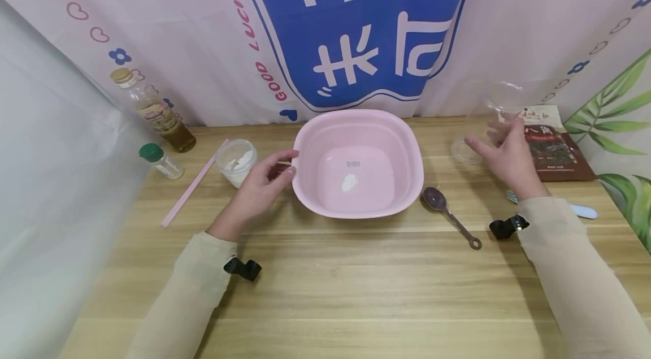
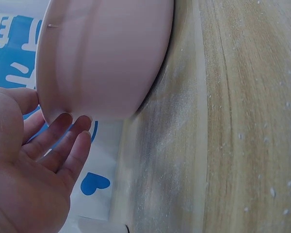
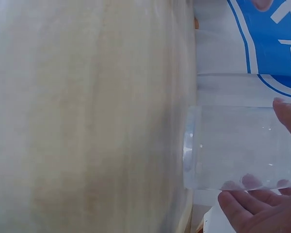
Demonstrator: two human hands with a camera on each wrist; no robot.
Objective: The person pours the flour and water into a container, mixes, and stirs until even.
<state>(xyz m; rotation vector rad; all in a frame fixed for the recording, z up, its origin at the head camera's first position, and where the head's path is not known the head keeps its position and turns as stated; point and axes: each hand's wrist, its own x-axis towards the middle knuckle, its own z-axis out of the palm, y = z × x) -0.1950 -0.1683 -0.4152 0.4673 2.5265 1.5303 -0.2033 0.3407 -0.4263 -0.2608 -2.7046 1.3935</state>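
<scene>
At the center of the head view, the rim of the pink basin is lightly pinched by the left hand. At the right of that frame, the clear cup is gripped from 2 sides by the right hand; whether its base is lifted off the surface cannot be told. The cup is best held upright with gentle, even pressure, the basin steadied, and the brown spoon between them avoided.
</scene>
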